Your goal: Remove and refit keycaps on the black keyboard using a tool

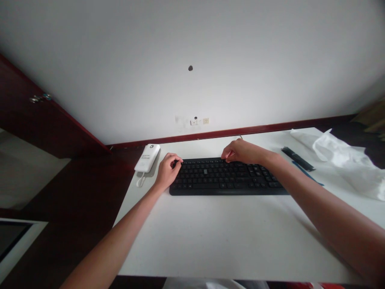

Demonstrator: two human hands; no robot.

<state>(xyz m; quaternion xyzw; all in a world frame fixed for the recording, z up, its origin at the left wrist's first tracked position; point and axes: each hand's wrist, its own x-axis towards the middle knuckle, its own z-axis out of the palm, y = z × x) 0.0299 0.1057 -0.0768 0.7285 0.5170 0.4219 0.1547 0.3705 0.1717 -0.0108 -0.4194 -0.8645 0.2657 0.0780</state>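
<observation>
The bare left forearm (126, 228) reaches up from the lower left to a left hand (168, 168) whose thumb and fingers (173, 155) curl into a rounded loop, while the bare right forearm (313, 200) slants in from the lower right, its right hand (242, 151) bent leftward, fingertips bunched downward.

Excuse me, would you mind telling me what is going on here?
A person is handling a black keyboard on a white table. The left hand is at its far left corner; the right hand is pinched near its far edge, though whether it grips anything is unclear. A white device lies left of the keyboard.
</observation>
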